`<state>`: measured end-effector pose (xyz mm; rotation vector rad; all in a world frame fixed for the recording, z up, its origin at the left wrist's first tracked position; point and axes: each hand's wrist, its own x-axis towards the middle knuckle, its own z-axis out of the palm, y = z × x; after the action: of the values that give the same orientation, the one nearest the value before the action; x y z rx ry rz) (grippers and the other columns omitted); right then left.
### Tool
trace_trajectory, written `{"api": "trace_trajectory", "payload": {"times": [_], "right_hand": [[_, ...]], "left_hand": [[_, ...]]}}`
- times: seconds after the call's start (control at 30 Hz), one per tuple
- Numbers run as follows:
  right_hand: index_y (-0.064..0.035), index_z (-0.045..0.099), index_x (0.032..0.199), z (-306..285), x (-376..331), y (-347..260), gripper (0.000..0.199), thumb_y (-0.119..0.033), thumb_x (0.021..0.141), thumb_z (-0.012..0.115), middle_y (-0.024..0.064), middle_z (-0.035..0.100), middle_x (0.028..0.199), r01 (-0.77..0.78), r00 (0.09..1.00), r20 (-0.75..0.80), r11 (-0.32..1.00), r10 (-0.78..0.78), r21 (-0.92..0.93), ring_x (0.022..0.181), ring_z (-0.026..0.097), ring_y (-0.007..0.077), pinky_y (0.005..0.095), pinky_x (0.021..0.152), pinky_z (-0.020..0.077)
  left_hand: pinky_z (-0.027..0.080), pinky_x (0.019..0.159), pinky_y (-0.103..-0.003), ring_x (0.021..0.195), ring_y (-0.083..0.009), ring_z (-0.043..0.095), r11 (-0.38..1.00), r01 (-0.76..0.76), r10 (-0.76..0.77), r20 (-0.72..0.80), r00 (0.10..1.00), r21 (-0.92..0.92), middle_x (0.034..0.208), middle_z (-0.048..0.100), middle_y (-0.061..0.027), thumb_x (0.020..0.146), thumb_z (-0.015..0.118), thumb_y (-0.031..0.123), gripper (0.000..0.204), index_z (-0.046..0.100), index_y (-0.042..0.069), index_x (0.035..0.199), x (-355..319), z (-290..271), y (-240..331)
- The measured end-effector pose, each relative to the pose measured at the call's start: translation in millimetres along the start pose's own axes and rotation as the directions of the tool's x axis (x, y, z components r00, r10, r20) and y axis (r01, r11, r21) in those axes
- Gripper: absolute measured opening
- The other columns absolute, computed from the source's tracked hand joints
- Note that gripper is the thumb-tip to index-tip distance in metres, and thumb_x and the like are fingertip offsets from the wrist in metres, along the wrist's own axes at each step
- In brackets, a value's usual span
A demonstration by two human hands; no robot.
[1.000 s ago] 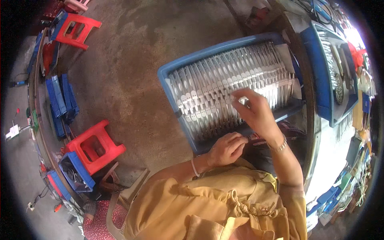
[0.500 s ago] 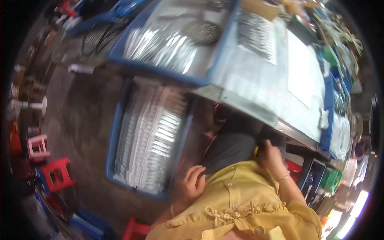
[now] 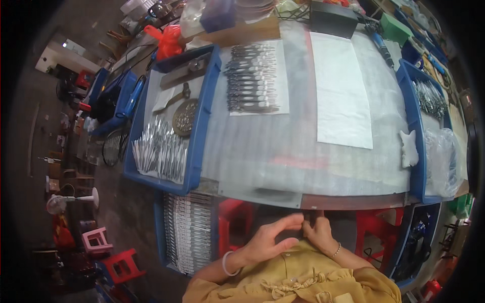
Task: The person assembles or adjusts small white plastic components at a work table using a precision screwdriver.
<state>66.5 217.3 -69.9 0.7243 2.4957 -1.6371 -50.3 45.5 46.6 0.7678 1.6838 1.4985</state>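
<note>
My left hand [image 3: 273, 237] is held in front of my yellow shirt below the table's front edge. Its fingers stretch to the right with the thumb apart, and nothing shows in it. Beside its fingertips, my right hand [image 3: 318, 231] is closed with curled fingers. Whatever it may hold is hidden. Past both hands lies the worktable [image 3: 242, 161], covered in a pale sheet. Slim metal tools [image 3: 253, 78] lie in a tidy row on a white sheet there. A bare white cloth or paper [image 3: 341, 93] is spread to their right.
On the left, a blue tray [image 3: 194, 171] contains loose metal pieces [image 3: 160, 151], a hammer [image 3: 177, 96] and a round dish [image 3: 186, 118]. A lower crate [image 3: 161, 237] holds stacked metal pieces. Red stools [image 3: 235, 222] stand under the table. Another blue tray [image 3: 415, 126] lines the right side.
The view has swung up and leftward, bringing more of the tabletop in. My left hand has moved from beside my lap to near the right hand.
</note>
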Motion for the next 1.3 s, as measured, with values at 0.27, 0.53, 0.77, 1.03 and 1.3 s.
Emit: {"api": "trace_trajectory", "payload": {"times": [0.27, 0.53, 0.77, 1.03, 1.3], "right_hand": [[-0.0032, 0.06, 0.097, -17, 11, -6, 0.022, -0.018, 0.082, 0.067, 0.0136, 0.06, 0.077, -0.014, 0.988, 0.151, 0.995, -0.001, 0.102, 0.063, 0.06, 0.0294, 0.0409, 0.059, 0.0473], [-0.0047, 0.062, 0.11, -16, 18, 1, 0.03, -0.017, 0.083, 0.068, 0.0098, 0.061, 0.083, 0.109, 0.973, 0.196, 0.991, -0.124, 0.083, 0.06, 0.059, 0.0211, 0.0359, 0.057, 0.0474], [-0.0097, 0.066, 0.107, -24, 20, -10, 0.026, -0.02, 0.084, 0.065, 0.0116, 0.061, 0.079, -0.075, 0.955, 0.296, 0.989, 0.033, 0.131, 0.067, 0.062, 0.0278, 0.0401, 0.062, 0.0488], [-0.0085, 0.066, 0.108, -21, 20, -9, 0.027, -0.02, 0.083, 0.066, 0.0128, 0.061, 0.079, -0.032, 0.953, 0.303, 0.994, -0.001, 0.106, 0.07, 0.062, 0.0291, 0.0408, 0.062, 0.0491], [-0.0031, 0.062, 0.107, -13, 13, -4, 0.03, -0.021, 0.083, 0.066, 0.0178, 0.062, 0.084, 0.046, 0.969, 0.237, 0.994, -0.069, 0.102, 0.075, 0.062, 0.0346, 0.0422, 0.064, 0.0498]], "left_hand": [[0.052, 0.076, -0.03, 0.084, -0.02, 0.067, 0.618, -0.144, 0.463, -0.209, 0.862, 0.773, 0.093, 0.069, -0.0117, 0.085, 0.061, -0.003, 0.019, 0.066, -0.002, 0.103, 138, -98, 84], [0.047, 0.073, -0.043, 0.088, -0.0322, 0.063, -0.102, 0.009, 0.431, 0.037, 0.902, 0.995, 0.09, 0.065, -0.0131, 0.081, 0.064, 0.002, 0.018, 0.058, 0.004, 0.097, 267, -216, 57], [0.043, 0.076, -0.042, 0.087, -0.0298, 0.061, -0.241, -0.031, 0.363, 0.12, 0.924, 0.97, 0.09, 0.063, -0.0105, 0.079, 0.063, 0.002, 0.023, 0.054, 0.007, 0.1, 284, -231, 41], [0.041, 0.072, -0.04, 0.082, -0.0269, 0.06, -0.304, -0.083, 0.446, 0.219, 0.868, 0.949, 0.082, 0.059, -0.0086, 0.079, 0.057, 0.005, 0.018, 0.055, 0.007, 0.096, 283, -235, 34], [0.044, 0.08, -0.036, 0.088, -0.0269, 0.063, -0.203, -0.023, 0.61, 0.145, 0.779, 0.979, 0.093, 0.064, -0.0119, 0.081, 0.062, -0.001, 0.028, 0.057, 0.004, 0.109, 228, -207, 91]]}}
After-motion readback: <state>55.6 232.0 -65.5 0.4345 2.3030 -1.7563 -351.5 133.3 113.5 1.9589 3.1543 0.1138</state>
